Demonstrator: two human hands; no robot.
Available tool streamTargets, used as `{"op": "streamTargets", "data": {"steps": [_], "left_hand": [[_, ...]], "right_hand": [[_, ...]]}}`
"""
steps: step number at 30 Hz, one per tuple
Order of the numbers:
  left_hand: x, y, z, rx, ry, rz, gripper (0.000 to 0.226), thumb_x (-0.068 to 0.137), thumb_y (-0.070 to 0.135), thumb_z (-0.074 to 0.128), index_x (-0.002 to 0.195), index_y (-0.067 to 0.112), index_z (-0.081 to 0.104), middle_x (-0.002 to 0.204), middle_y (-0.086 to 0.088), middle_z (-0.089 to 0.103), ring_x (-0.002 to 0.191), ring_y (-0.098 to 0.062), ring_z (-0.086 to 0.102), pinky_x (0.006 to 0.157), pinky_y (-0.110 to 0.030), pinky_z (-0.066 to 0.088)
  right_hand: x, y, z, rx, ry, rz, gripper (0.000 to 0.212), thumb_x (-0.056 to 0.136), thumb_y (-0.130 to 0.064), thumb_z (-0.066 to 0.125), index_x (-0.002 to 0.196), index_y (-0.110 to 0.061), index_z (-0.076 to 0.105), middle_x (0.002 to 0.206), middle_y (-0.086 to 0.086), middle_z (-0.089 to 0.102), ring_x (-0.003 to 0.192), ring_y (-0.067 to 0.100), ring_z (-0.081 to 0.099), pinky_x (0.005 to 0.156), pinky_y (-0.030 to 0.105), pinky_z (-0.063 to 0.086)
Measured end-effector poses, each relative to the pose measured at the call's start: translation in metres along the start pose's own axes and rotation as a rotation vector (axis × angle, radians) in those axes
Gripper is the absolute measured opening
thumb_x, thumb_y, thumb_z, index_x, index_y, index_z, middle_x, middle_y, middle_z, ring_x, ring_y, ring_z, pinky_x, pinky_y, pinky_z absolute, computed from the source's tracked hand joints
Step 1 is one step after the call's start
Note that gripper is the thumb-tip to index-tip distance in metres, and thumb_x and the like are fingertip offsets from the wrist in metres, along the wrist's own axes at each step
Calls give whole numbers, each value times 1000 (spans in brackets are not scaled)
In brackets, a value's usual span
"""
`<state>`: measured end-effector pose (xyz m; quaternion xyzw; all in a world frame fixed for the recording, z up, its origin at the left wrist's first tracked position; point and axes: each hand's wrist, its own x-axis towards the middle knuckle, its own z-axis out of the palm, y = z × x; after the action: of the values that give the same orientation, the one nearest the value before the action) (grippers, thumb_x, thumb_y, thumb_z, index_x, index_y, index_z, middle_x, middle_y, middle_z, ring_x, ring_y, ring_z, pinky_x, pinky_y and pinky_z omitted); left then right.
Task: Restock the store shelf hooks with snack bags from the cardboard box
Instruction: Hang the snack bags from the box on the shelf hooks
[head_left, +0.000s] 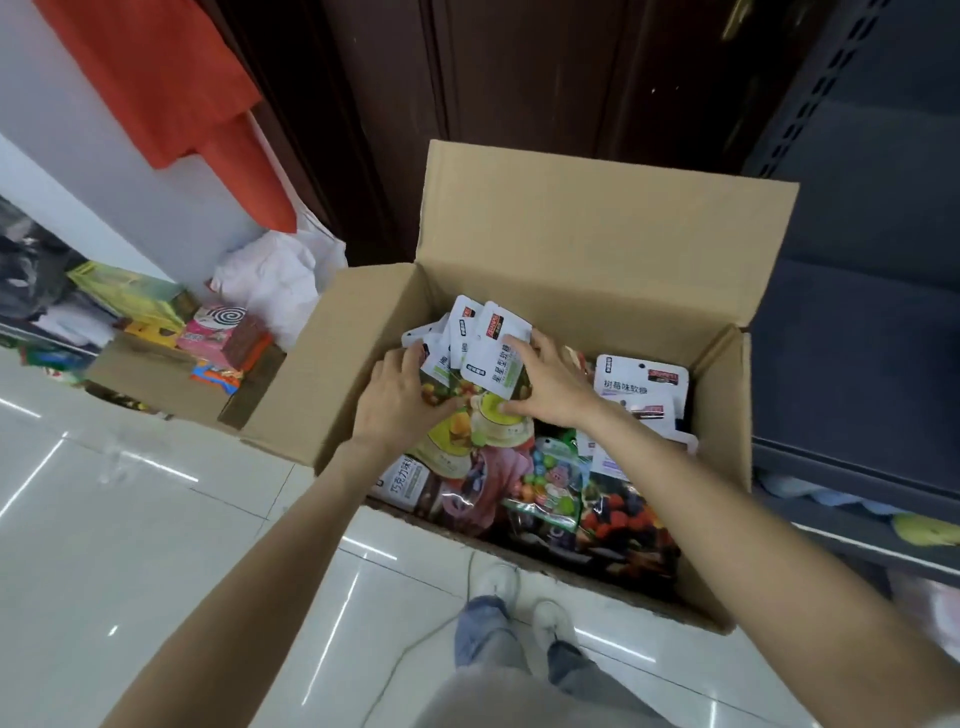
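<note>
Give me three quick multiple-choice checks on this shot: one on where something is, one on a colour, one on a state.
1. Where are both hands?
A. Inside the open cardboard box
B. On the shelf
C. On the floor tiles

2. What colour is the cloth hanging at upper left?
A. Blue
B. Orange-red
C. Green

3. What state are the box's top flaps in?
A. Taped shut
B. Folded open
C. Cut off

Answers:
1 A: the left hand and right hand grip a bunch of snack bags within the cardboard box.
2 B: the cloth is orange-red.
3 B: the flaps stand open, showing the bags.
</note>
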<state>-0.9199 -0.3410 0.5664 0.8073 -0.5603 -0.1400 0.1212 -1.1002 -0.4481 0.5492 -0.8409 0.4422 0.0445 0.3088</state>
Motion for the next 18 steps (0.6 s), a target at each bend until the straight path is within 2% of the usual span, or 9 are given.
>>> {"op": "streamTargets", "data": {"steps": [3, 5, 7, 10, 11, 13, 16, 18], "left_hand": [[14, 6, 10, 170, -98, 15, 104, 80, 66, 59, 150, 4, 14, 136, -20, 41, 121, -35, 41, 101, -40, 32], [20, 8, 12, 217, -83, 34, 105, 80, 67, 59, 150, 5, 11, 135, -17, 41, 121, -31, 40, 99, -37, 34], [24, 9, 14, 138, -77, 32, 108, 79, 62, 65, 150, 5, 8, 137, -17, 41, 124, -31, 40, 101, -36, 35], [36, 12, 19, -18, -98, 30, 112, 76, 51, 74, 151, 2, 6, 143, -15, 38, 132, -29, 38, 101, -36, 38], [40, 15, 21, -32, -116, 36, 111, 77, 46, 76, 151, 2, 6, 144, -15, 35, 132, -29, 39, 99, -36, 40], [44, 24, 23, -22, -172, 29, 104, 81, 35, 75, 151, 3, 5, 144, -15, 32, 126, -30, 46, 92, -35, 43], [48, 22, 29, -149, -194, 9, 91, 80, 19, 76, 149, 6, 18, 135, -15, 44, 113, -31, 56, 83, -36, 49], [50, 14, 28, -316, -156, 3, 78, 74, 13, 78, 140, 7, 37, 122, -13, 59, 108, -30, 60, 82, -41, 52]], "right_hand": [[19, -3, 8, -17, -69, 62, 116, 73, -53, 77, 153, -35, -4, 160, 10, -13, 147, 34, -7, 116, 54, 11], [26, -2, 10, 0, -81, 92, 118, 71, -54, 78, 152, -38, -6, 161, 8, -11, 148, 33, -3, 115, 54, 14], [27, 1, 9, 36, -50, 111, 106, 77, -55, 72, 154, -36, 0, 162, 7, 2, 147, 31, 11, 113, 47, 23], [27, -5, 13, 171, 43, 152, 80, 91, -54, 55, 154, -28, 13, 158, 3, 24, 139, 25, 35, 98, 32, 35], [26, -10, 15, 193, 56, 157, 79, 92, -56, 52, 154, -26, 14, 157, 2, 26, 138, 24, 36, 95, 30, 34], [23, -17, 18, 220, 32, 174, 84, 90, -63, 47, 155, -23, 12, 159, 2, 22, 141, 24, 30, 101, 32, 32], [19, -14, 20, 297, -61, 233, 88, 85, -75, 30, 155, -26, 11, 162, 2, 9, 149, 26, 10, 116, 44, 14], [18, -6, 17, 409, -59, 269, 90, 81, -77, 26, 154, -25, 18, 161, 1, 16, 149, 25, 11, 120, 48, 10]]}}
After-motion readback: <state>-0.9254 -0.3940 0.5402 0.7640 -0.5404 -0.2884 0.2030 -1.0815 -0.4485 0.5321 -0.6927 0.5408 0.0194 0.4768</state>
